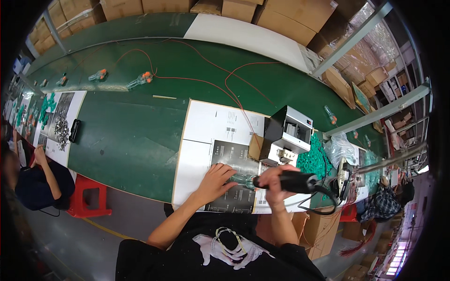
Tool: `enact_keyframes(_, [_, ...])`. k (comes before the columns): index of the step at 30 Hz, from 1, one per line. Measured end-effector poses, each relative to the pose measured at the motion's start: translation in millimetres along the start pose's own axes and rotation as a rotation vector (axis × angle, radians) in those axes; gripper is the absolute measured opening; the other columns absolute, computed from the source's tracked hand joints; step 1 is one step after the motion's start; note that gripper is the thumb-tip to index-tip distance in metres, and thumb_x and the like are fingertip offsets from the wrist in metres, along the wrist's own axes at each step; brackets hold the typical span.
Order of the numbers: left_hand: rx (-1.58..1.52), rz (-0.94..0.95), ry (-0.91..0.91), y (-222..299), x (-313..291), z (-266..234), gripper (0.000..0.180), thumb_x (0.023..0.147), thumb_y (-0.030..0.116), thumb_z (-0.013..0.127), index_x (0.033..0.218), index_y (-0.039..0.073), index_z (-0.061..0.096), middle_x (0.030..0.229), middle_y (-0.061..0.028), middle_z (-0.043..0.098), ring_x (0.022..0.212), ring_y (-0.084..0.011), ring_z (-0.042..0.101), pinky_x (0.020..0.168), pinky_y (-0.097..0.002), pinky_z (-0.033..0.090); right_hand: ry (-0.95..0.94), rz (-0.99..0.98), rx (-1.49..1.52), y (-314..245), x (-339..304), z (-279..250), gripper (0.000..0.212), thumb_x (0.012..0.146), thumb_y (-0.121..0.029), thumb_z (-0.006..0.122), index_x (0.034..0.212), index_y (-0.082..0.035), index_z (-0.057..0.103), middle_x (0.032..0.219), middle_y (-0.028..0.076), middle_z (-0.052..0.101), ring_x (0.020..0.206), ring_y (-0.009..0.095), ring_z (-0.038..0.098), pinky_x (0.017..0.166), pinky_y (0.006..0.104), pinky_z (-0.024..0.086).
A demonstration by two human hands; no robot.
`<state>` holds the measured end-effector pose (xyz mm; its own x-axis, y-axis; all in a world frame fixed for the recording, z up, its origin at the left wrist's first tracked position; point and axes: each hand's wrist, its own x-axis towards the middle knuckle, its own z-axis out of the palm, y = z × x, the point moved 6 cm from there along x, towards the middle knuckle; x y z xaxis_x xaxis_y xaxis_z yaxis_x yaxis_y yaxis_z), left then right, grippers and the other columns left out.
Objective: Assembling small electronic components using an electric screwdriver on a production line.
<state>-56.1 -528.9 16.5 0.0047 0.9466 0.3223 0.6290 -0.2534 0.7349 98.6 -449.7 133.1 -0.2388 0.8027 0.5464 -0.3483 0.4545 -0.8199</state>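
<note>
Left hand [215, 182]: your side of the black-and-silver machine [290, 129] and to its left, palm down, half open, thumb and fingers parted at the near end of the clear piece; can't tell how hard you press or pinch

Clear piece [241, 179]: on the printed sheet [199, 154], your side of the machine, just left of its front; looks like light, stiff plastic, probably slick and quick to spin or skid, may crack if overdriven; best hold is thumb and fingers on both flanks, pressed down, fingertips well back from the tool end

Right hand [274, 183]: your side of the machine, closed around the front of the black driver [300, 181], nose at the piece's right end, contact hidden; driver looks heavier and rigid, so hold the barrel, keep it in line

Cord [333, 206]: right of the machine, your side, bendy, likely tugs back on the driver
</note>
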Motion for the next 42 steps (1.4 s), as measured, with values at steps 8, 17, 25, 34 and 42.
enact_keyframes(8, [-0.025, 0.015, 0.020, -0.9, -1.6, -3.0, 0.042, 0.083, 0.023, 0.078, 0.118, 0.005, 0.066, 0.111, -0.0085, 0.061, 0.106, -0.0292, 0.056, 0.090, -0.0402, 0.045, -0.172, 0.057, 0.053, 24.5, -13.0, 33.4, 0.044, 0.096, -0.006, 0.068, 0.126, -0.006, 0.036, 0.072, 0.010, 0.062, 0.063, 0.017, 0.062, 0.062, 0.0319, 0.053])
enact_keyframes(17, [-0.041, 0.018, 0.023, -3.9, -3.0, -2.2, 0.040, 0.084, 0.023, 0.077, 0.117, 0.005, 0.065, 0.110, -0.0086, 0.060, 0.104, -0.0294, 0.056, 0.090, -0.0404, 0.044, -0.162, 0.094, -0.071, 39.4, -19.6, 33.0, 0.041, 0.095, -0.003, 0.068, 0.122, -0.005, 0.037, 0.072, 0.010, 0.062, 0.062, 0.017, 0.060, 0.061, 0.0315, 0.053])
enact_keyframes(25, [-0.042, 0.009, -0.016, -2.9, -3.5, -2.2, 0.036, 0.085, 0.023, 0.075, 0.115, 0.004, 0.064, 0.109, -0.0086, 0.058, 0.105, -0.0289, 0.054, 0.091, -0.0400, 0.043, -0.175, 0.202, -0.063, 62.9, -39.8, 23.7, 0.038, 0.087, -0.002, 0.076, 0.111, -0.004, 0.047, 0.076, 0.007, 0.066, 0.070, 0.016, 0.064, 0.067, 0.0300, 0.052])
enact_keyframes(34, [-0.029, 0.037, -0.011, -4.1, -1.3, -0.3, 0.035, 0.085, 0.020, 0.075, 0.114, 0.005, 0.064, 0.108, -0.0081, 0.057, 0.104, -0.0295, 0.053, 0.089, -0.0405, 0.043, -0.289, 0.113, -0.322, 73.2, -44.3, 22.4, 0.036, 0.080, -0.009, 0.083, 0.103, -0.006, 0.056, 0.079, 0.006, 0.069, 0.070, 0.017, 0.065, 0.066, 0.0311, 0.051])
enact_keyframes(42, [0.009, 0.054, 0.037, -7.4, -0.5, -7.3, 0.035, 0.081, 0.017, 0.076, 0.112, 0.004, 0.066, 0.105, -0.0108, 0.061, 0.100, -0.0322, 0.057, 0.087, -0.0423, 0.045, 0.268, 0.336, 0.423, 77.5, -20.2, -22.3, 0.038, 0.089, 0.009, 0.065, 0.120, -0.003, 0.047, 0.074, 0.005, 0.060, 0.055, 0.015, 0.057, 0.055, 0.0309, 0.051])
